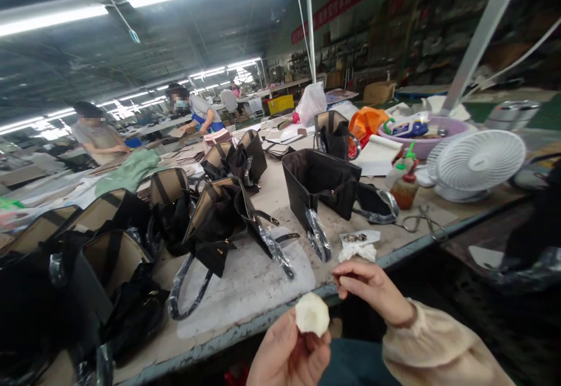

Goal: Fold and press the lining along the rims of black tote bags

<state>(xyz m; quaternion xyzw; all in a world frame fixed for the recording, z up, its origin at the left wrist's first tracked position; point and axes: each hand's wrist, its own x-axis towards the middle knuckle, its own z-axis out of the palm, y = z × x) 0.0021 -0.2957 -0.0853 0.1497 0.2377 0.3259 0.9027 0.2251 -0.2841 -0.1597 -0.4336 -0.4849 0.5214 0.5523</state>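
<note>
My left hand (287, 355) is low at the front edge of the workbench (245, 327) and pinches a small white rounded lump (312, 314) between thumb and fingers. My right hand (370, 289), in a cream sleeve, hovers just right of it with its fingers curled in; whether it holds anything is hidden. Beyond my hands a crumpled white tissue (358, 251) and a small paper slip (360, 237) lie on the bench. Several open black handbags, one in the middle (319, 184) and one to the left (221, 216), stand with plastic-wrapped handles.
A white desk fan (477, 161), scissors (423, 221), glue bottles (405, 184) and a purple basin (423, 141) sit at the right. More black bags crowd the left end (109, 257). Two people (99, 135) (197, 111) work at benches behind.
</note>
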